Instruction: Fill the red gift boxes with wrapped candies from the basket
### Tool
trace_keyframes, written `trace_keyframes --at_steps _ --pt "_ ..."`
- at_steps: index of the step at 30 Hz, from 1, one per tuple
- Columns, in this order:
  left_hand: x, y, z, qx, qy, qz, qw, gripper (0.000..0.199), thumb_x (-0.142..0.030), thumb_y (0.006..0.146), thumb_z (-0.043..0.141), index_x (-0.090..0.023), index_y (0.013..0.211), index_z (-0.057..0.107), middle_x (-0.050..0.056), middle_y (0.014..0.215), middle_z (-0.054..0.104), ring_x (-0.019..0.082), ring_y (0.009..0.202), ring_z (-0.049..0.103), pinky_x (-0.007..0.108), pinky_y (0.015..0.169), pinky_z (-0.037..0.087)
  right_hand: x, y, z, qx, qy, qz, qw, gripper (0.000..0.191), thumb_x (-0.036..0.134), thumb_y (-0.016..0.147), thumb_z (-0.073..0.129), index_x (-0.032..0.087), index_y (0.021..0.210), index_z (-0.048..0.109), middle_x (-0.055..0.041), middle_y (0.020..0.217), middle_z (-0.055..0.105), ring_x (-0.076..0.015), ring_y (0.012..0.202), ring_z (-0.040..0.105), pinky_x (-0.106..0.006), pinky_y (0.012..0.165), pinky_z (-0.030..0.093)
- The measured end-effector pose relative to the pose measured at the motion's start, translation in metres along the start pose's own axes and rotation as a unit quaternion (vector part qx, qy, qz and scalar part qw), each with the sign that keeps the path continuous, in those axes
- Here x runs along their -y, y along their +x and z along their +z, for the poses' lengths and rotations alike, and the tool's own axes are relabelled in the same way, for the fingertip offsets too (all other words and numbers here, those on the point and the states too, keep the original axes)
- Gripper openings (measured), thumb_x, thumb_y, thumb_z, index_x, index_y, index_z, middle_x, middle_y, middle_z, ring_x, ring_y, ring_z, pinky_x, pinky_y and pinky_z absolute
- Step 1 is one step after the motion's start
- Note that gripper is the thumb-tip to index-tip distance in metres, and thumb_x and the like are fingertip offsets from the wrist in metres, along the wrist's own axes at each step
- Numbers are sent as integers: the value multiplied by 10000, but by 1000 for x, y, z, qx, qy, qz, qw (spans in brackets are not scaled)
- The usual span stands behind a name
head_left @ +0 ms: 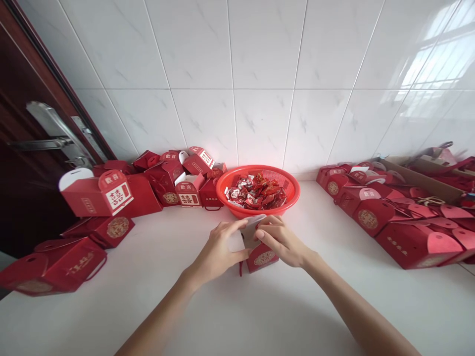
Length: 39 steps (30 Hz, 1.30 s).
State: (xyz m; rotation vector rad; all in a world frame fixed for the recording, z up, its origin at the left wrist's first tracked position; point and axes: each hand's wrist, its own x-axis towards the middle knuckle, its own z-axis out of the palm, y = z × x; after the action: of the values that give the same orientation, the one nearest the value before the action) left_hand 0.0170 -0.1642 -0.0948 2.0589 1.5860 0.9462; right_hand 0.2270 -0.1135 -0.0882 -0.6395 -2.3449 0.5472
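Note:
Near the middle of the white table stands a small red box (262, 258) with a gold round pattern on its front; its top is open and its pale inside shows. My left hand (218, 249) grips the box's left side, thumb at the front and fingers at the raised flap. Over the right side of the opening is my right hand (281, 241), its fingers curled together; what they pinch, if anything, is hidden. Just behind the box sits a red plastic basket (293, 200) of wrapped sweets (260, 190). A dark red cord hangs at the box's lower left.
Red gift boxes (170, 173) are piled at the back left, with more boxes (55, 264) at the left edge. Rows of red boxes (411, 242) and a cardboard carton (419, 180) fill the right. A tiled wall (260, 113) closes off the back.

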Motion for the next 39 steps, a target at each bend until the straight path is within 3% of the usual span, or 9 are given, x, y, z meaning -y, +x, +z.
trace_keyframes --at_steps 4,8,12,15,18,27,31,35,39 --pt "-2 -1 1 -3 0 10 1000 601 -403 767 765 -267 1324 584 75 1275 674 293 1212 599 452 1017 495 2 -2 2 -10 -45 -42 998 543 450 1053 294 226 667 604 -46 781 633 -211 850 555 -429 866 467" --pt "-4 -1 1 1 -1 2 1000 600 -402 778 753 -271 1336 574 77 1288 665 298 1213 594 460 1016 492 0 -9 1 -92 -106 -82 987 413 424 1019 419 214 797 697 -84 944 620 -216 870 543 -420 842 452" --pt "-2 -1 1 10 -6 -22 1000 657 -358 763 765 -271 1375 542 69 1293 657 295 1240 572 453 1030 484 -10 -20 -4 -151 -160 -19 975 275 401 971 530 213 892 714 -103 991 621 -252 932 557 -435 841 453" --pt "-1 -1 1 11 -9 -25 1000 641 -341 774 749 -279 1378 543 59 1298 653 290 1246 569 444 1043 478 -18 -28 -6 -157 -141 48 976 282 456 954 553 217 982 700 -113 1051 626 -266 972 583 -443 850 480" --pt "1 1 3 1 -5 -7 1000 598 -365 793 730 -289 1360 558 59 1304 652 293 1239 577 446 1039 483 -21 -34 -4 -143 -102 72 982 302 479 958 535 228 1036 683 -124 1144 621 -278 1039 595 -447 868 503" --pt "4 10 3 -40 10 72 997 364 -421 875 658 -246 1194 673 80 1250 685 271 1221 593 430 1039 487 -24 -40 10 -185 -63 25 980 265 417 972 520 236 1112 654 -122 1297 623 -334 1312 462 -522 1011 449" --pt "-3 16 -6 -67 -27 94 993 267 -417 926 600 -223 1065 720 75 1157 718 239 1173 621 376 1018 500 -22 -43 9 -216 -41 -2 976 262 356 991 489 247 1186 626 -109 1341 609 -315 1321 464 -506 1021 440" --pt "-8 34 -24 -68 -42 95 992 273 -407 928 588 -205 1034 736 79 1141 727 226 1103 659 346 992 513 -21 -44 7 -246 -23 3 969 275 338 1000 469 252 1222 606 -105 1306 627 -296 1275 512 -477 1001 451" --pt "-3 77 -41 -48 -31 75 996 318 -440 876 609 -191 1017 748 83 1115 744 253 1097 668 366 996 507 -24 -43 11 -266 -12 35 963 269 345 1021 422 264 1207 599 -89 1290 640 -274 1237 547 -455 985 455"
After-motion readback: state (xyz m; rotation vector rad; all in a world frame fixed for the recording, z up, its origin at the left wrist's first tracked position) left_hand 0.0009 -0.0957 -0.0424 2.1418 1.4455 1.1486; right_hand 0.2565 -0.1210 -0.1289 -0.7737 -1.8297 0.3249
